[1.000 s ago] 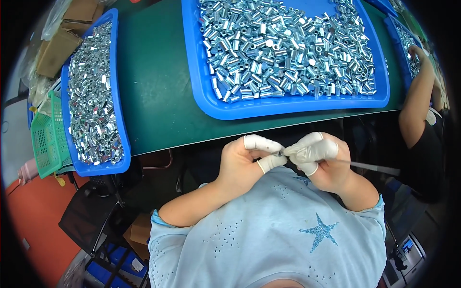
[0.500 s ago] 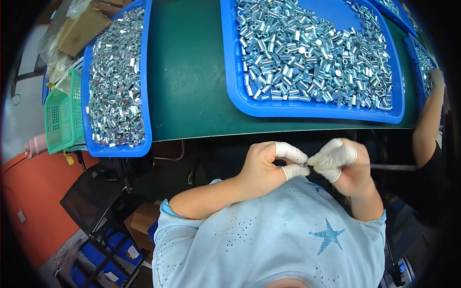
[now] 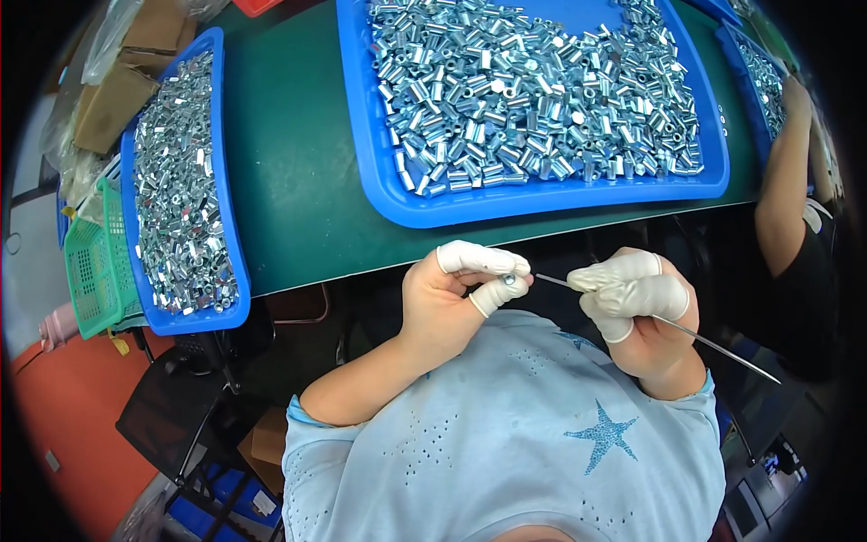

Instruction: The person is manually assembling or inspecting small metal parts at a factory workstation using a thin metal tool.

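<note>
My left hand (image 3: 456, 294), with white finger cots on its thumb and fingers, pinches a small shiny metal sleeve (image 3: 509, 279), one round end of which shows. Facing it, my right hand (image 3: 637, 303), in similar white finger cots, is closed round a thin metal rod (image 3: 722, 349). The rod's short end points at the left fingertips, with a small gap between; its long end slants down to the right. Both hands are in front of my chest, just off the table's near edge. Beyond them stands a large blue tray (image 3: 411, 210) full of short silvery metal sleeves.
On the green table (image 3: 289, 163), a narrower blue tray (image 3: 233, 303) of small metal parts stands at left, beside a green basket (image 3: 90, 262) and cardboard boxes (image 3: 117, 104). At right, another person's arm (image 3: 784, 203) reaches to a further blue tray (image 3: 754, 86).
My hands have drawn apart, so the rod's tip and the sleeve's end now show. The rod has tilted down at right. The whole view has shifted, moving the trays leftward.
</note>
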Demonstrator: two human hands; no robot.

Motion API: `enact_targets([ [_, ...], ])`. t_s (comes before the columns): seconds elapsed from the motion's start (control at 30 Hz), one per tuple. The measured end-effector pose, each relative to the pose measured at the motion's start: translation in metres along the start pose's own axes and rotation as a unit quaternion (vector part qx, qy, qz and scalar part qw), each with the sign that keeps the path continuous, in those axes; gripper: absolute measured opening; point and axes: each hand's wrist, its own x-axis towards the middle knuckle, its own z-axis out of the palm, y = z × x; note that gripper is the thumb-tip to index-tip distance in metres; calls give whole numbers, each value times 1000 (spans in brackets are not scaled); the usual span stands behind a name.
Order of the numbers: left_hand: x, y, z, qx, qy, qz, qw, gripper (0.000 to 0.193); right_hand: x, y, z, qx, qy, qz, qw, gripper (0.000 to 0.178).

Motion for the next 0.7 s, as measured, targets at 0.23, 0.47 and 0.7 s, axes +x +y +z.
enact_targets([
  [0.23, 0, -2, 4, -58, -17, 8, 998, 19, -1, -6, -3, -60, -65, -4, 996, 19],
  [0.47, 0, 1, 7, -52, 15, -30, 998, 21, -2, -4, 0, -66, -59, -18, 996, 20],
  [0.7, -2, -3, 7, -45, 14, -27, 999, 20, -1, -1, 5, -58, -57, -44, 996, 21],
])
